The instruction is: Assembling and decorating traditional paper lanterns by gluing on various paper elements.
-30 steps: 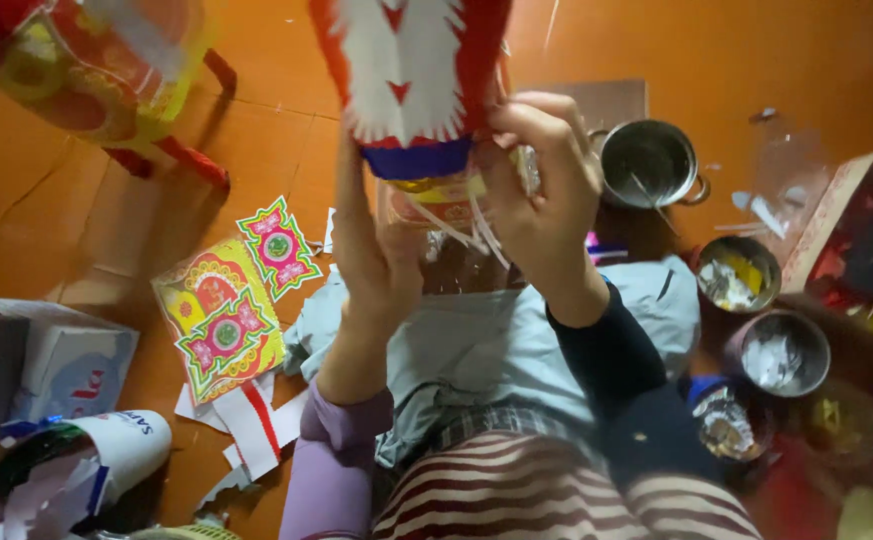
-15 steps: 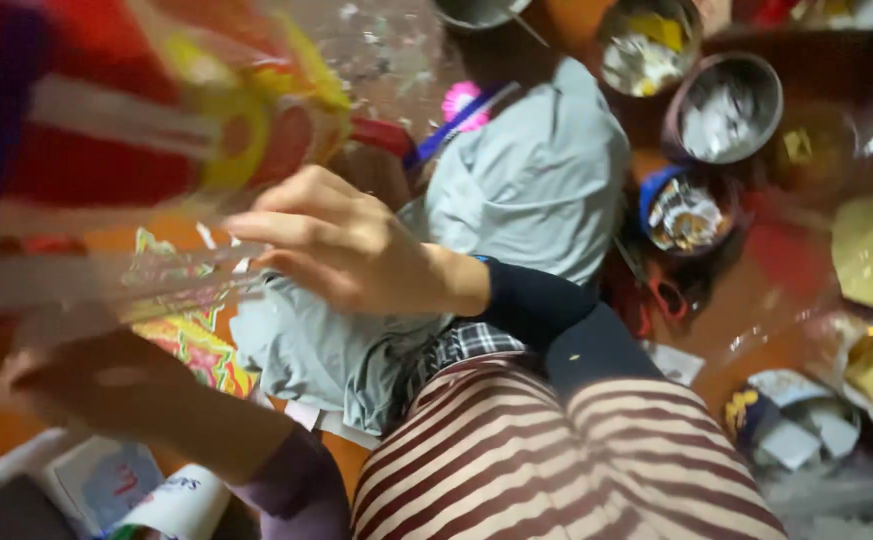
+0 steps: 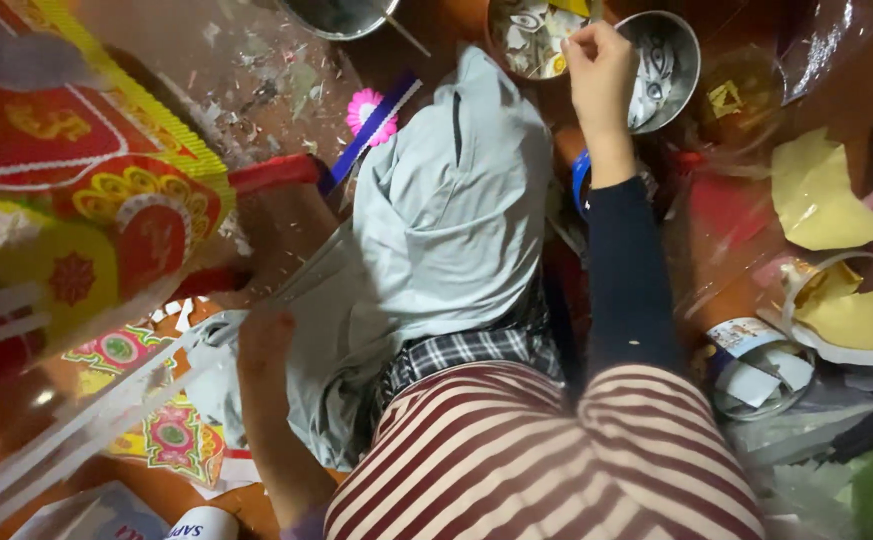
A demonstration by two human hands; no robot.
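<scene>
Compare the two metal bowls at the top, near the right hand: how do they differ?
The left metal bowl is cut off by the frame's top edge and holds paper cut-outs with yellow pieces; the right hand reaches over its rim. The right metal bowl shows nearly its whole round rim and holds mostly pale cut-outs. Both are shiny steel, set side by side on the floor.

1 head camera looks steeply down, close over lap and cluttered floor (image 3: 286, 90).
</scene>
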